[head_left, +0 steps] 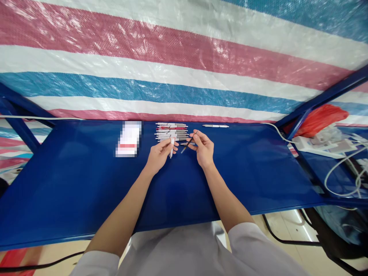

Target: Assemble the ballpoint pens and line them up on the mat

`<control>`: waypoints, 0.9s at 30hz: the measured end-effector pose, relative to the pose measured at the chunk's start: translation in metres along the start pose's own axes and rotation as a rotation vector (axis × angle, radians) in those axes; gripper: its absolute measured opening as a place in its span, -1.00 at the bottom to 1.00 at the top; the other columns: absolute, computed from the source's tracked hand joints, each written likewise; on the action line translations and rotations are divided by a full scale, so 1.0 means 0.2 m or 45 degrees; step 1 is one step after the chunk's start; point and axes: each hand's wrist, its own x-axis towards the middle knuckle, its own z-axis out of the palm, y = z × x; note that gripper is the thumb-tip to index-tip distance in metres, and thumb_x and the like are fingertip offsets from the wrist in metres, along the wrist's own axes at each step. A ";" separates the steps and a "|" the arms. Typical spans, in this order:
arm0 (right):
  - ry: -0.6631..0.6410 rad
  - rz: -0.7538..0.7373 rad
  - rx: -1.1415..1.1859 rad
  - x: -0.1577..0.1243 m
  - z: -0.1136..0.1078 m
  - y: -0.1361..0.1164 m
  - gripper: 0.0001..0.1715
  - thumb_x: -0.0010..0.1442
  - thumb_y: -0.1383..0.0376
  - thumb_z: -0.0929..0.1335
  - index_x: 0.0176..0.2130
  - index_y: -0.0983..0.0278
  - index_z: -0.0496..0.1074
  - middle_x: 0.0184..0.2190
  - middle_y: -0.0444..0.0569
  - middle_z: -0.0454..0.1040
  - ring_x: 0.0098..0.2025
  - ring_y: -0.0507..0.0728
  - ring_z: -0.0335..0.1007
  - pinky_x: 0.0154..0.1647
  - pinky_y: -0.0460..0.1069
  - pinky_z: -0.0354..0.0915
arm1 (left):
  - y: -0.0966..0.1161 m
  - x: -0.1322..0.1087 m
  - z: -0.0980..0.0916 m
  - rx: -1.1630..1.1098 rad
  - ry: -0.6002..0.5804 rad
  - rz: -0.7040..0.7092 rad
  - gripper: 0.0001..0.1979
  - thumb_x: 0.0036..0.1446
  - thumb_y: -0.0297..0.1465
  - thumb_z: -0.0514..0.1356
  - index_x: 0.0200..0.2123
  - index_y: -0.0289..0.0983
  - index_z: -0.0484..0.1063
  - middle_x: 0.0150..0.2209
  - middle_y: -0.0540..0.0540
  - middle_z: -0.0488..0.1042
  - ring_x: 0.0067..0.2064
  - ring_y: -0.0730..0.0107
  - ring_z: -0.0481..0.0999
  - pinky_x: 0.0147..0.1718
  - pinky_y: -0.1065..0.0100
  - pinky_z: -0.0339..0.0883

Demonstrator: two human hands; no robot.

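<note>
My left hand (159,153) is closed round a white pen barrel (171,147), held upright above the blue table (71,184). My right hand (203,147) pinches a thin dark refill (188,145), slanted toward the barrel, its tip a little apart from it. Just beyond both hands lies a row of several pens (171,131), side by side, white and grey with some red. A single white pen (215,125) lies apart at the far edge, right of the row.
A blurred white-and-red pack (128,138) lies left of the pens. A striped tarpaulin (172,69) hangs behind the table. At right, a blue frame bar (322,99), a red bag (322,119), a white power strip (313,147) and cables (345,172).
</note>
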 end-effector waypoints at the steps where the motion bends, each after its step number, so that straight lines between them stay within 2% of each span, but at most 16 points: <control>1: 0.006 -0.018 0.016 0.00 0.01 -0.01 -0.65 0.06 0.12 0.49 -0.14 0.17 0.53 -0.27 -0.15 0.60 -0.26 0.04 0.60 -0.32 -0.07 0.54 | 0.00 0.00 0.00 0.039 -0.014 0.006 -0.59 0.18 -0.12 0.25 -0.05 -0.30 0.54 -0.18 -0.16 0.60 -0.31 0.34 0.57 -0.26 0.29 0.52; 11: 0.050 -0.173 0.104 0.02 0.11 -0.12 -0.70 0.10 0.15 0.46 -0.13 0.13 0.51 -0.27 -0.16 0.57 -0.25 0.03 0.59 -0.32 -0.09 0.54 | 0.04 -0.02 0.02 0.201 -0.174 -0.047 -0.58 0.19 -0.08 0.20 -0.08 -0.29 0.56 -0.24 -0.14 0.62 -0.34 0.33 0.59 -0.29 0.30 0.51; 18: 0.061 -0.179 0.099 0.04 0.11 -0.10 -0.67 0.09 0.12 0.46 -0.13 0.14 0.50 -0.25 -0.16 0.58 -0.24 0.04 0.58 -0.29 -0.06 0.56 | 0.05 -0.03 0.02 0.175 -0.216 -0.098 -0.57 0.16 -0.08 0.23 -0.09 -0.28 0.57 -0.24 -0.15 0.63 -0.34 0.31 0.60 -0.27 0.28 0.53; 27: -0.117 -0.072 -0.111 -0.01 0.08 -0.07 -0.61 0.09 0.05 0.45 -0.10 0.14 0.53 -0.22 -0.12 0.62 -0.16 0.12 0.60 -0.17 0.03 0.58 | 0.04 -0.02 0.04 0.257 -0.193 -0.086 -0.64 0.19 -0.12 0.21 -0.10 -0.24 0.59 -0.27 -0.11 0.64 -0.37 0.33 0.59 -0.32 0.32 0.50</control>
